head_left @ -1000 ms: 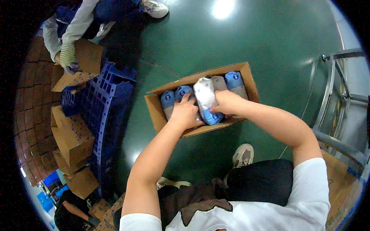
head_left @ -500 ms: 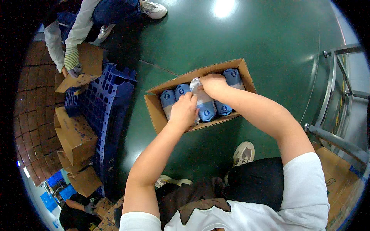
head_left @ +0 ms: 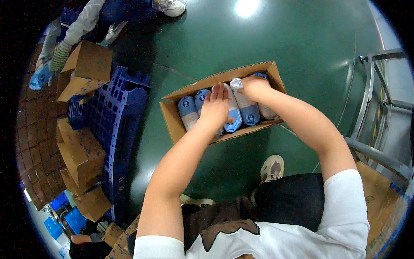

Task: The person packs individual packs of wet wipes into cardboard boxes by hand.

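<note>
An open cardboard box sits on the floor in front of me with several blue-and-white cylindrical packets side by side in it. My left hand lies over the middle packet, fingers stretched out and close together, the thumb apart. My right hand is curled at the far, silvery-white end of the packet to its right; most of its fingers are hidden. Two more packets, the leftmost one and its neighbour, lie left of my left hand. Another packet is partly covered by my right forearm.
A blue plastic pallet with open cartons stands at the left, by a wall of stacked boxes. Beyond it a co-worker's gloved hand holds a blue packet. A metal frame and cardboard are at the right.
My right hand has shifted right to another packet. My left hand has flattened and moved slightly right. The co-worker's hand has moved left from the carton and now shows a packet.
</note>
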`<state>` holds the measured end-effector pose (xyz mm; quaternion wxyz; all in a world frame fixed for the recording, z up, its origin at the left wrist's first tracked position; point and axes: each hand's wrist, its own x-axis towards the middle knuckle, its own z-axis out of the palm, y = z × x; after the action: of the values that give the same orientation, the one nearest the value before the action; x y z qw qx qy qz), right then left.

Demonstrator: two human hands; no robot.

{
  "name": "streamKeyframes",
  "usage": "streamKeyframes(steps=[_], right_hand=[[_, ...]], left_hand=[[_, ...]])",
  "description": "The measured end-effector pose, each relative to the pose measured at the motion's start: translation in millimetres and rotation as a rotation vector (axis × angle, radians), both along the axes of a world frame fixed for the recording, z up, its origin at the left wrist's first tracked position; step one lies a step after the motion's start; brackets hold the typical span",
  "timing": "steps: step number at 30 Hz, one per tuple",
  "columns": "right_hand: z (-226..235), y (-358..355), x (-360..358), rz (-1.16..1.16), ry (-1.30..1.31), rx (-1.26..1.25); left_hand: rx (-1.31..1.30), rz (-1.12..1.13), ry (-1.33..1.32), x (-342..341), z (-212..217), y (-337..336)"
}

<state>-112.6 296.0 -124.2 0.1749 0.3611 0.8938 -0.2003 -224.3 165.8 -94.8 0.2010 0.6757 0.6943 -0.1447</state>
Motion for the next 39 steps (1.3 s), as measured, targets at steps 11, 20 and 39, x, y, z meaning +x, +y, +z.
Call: streamKeyframes(steps=[11,20,39], right_hand=[[119,-8,51,-0.036,0.482,-0.344],[115,-2,64,-0.637,1.245,-1.194],[106,56,-22,-0.757,1.323,-0.633]], left_hand=[[0.019,0.063,-0.002,3,-13,-20],[0.383,1.136,-1.875,28,84,14],[0.982,0.812,-0.801,-2,104,129]])
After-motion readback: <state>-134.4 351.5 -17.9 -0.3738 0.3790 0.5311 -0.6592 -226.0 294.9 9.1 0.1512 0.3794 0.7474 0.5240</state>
